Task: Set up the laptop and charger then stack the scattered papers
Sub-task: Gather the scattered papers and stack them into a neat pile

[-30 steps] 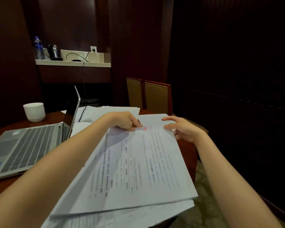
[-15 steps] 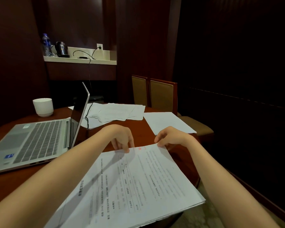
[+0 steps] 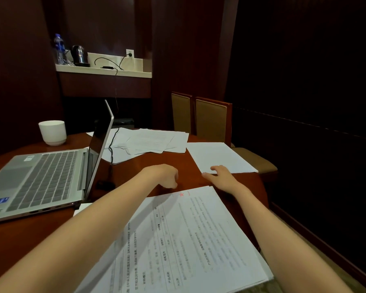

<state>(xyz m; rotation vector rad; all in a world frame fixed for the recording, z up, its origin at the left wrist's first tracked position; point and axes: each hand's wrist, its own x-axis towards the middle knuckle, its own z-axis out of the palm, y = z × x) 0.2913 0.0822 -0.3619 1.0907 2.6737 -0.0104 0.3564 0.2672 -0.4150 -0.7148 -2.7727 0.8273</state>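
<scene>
Beyond the paper stack (image 3: 188,240) on the worktop (image 3: 135,166), the right grip (image 3: 222,176) is laid wide on a single sheet (image 3: 220,155), presumably to draw it in; the left grip (image 3: 166,176) is loosely curled, empty. Further papers (image 3: 156,141) are left behind the open laptop (image 3: 40,176).
</scene>
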